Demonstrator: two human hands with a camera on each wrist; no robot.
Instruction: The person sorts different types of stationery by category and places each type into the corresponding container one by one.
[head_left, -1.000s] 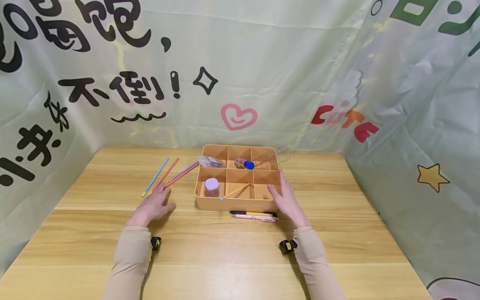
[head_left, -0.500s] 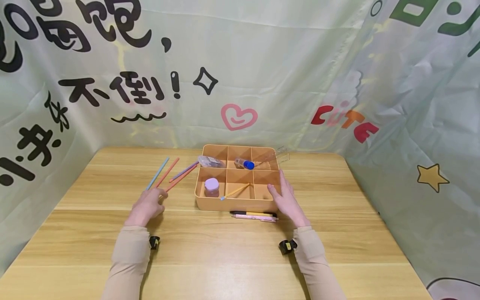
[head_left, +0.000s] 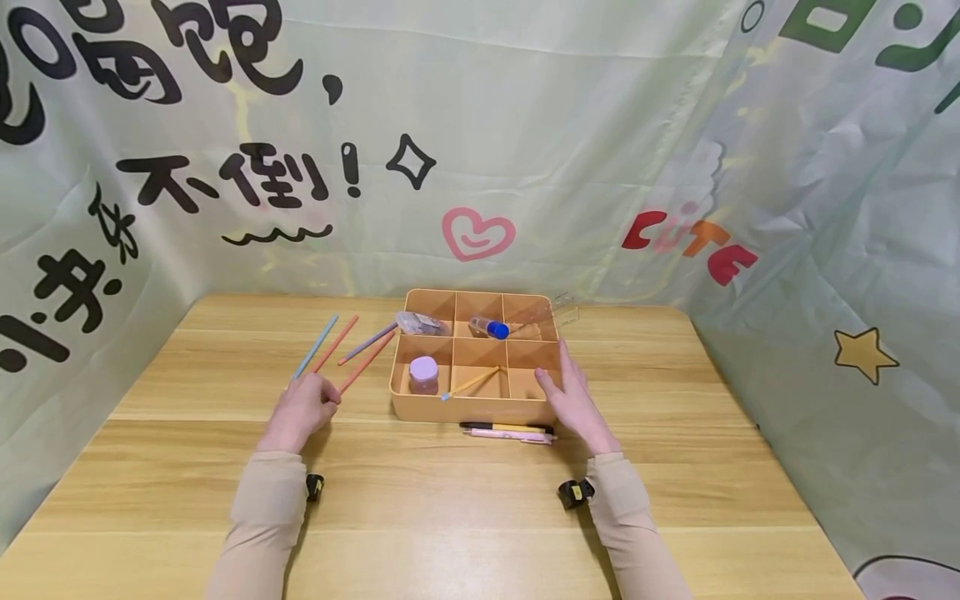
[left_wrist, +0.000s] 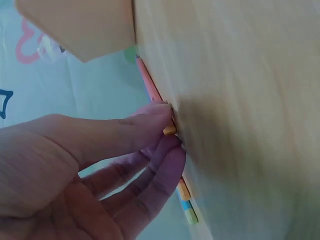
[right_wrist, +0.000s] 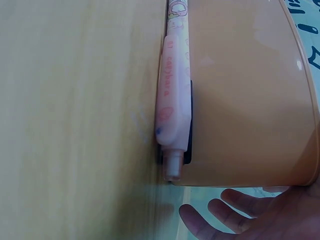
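My left hand (head_left: 300,408) pinches the near end of a red pencil (head_left: 366,363) between thumb and fingertips, low over the table; its orange end (left_wrist: 170,130) peeks out of the pinch in the left wrist view. A purple pencil (head_left: 369,342) lies beside it. Another red pencil (head_left: 336,342) and a blue pencil (head_left: 315,345) lie just beyond that hand, their near ends hidden by it in the head view. My right hand (head_left: 579,408) rests against the right side of an orange compartment box (head_left: 472,409), its fingers extended.
Inside the box are a lilac-lidded jar (head_left: 423,375), a yellow pencil (head_left: 472,382), a blue-capped clear tube (head_left: 490,327), a clear plastic packet (head_left: 422,323) and a transparent ruler (head_left: 566,310). A pink pen (head_left: 510,434) and a black-and-yellow pen (head_left: 506,427) lie before it.
My left hand's fingers have gone from spread to pinching the red pencil. That pencil has swung slightly away from the purple one. My right hand and the box have stayed put.
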